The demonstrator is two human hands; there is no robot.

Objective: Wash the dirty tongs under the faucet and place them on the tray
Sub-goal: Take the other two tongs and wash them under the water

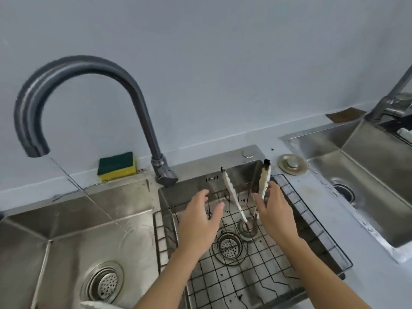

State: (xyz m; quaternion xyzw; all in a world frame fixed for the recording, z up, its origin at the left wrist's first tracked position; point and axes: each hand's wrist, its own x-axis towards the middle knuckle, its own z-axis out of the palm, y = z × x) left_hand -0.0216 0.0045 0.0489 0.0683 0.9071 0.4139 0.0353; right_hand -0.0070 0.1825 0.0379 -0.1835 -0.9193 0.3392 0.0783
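- The faucet [73, 90] is arching out to the left, its spout hanging over the left basin [73, 230], so rinsing will probably have to happen on that side. I cannot tell whether water is running.
- The sponge [117, 166] is sitting on the ledge behind the basins, near the faucet base and well apart from your hands.
- Your left hand [199, 221] is hovering with fingers spread and holding nothing, just left of the tongs' left arm, likely getting ready to steady or rub it.
- The tongs [234, 197] are standing splayed over the wire tray [312, 221] in the middle basin, hinge end down near the drain, dark-stained tips pointing up and away from you.
- Your right hand [273, 210] is closing around the tongs' right arm, keeping the pair upright so the dirty tips are staying clear of the tray.
- My reading: the tongs look unwashed and need carrying left under the spout before going back on the tray.
- The second sink [356, 186] on the far right is playing no part.
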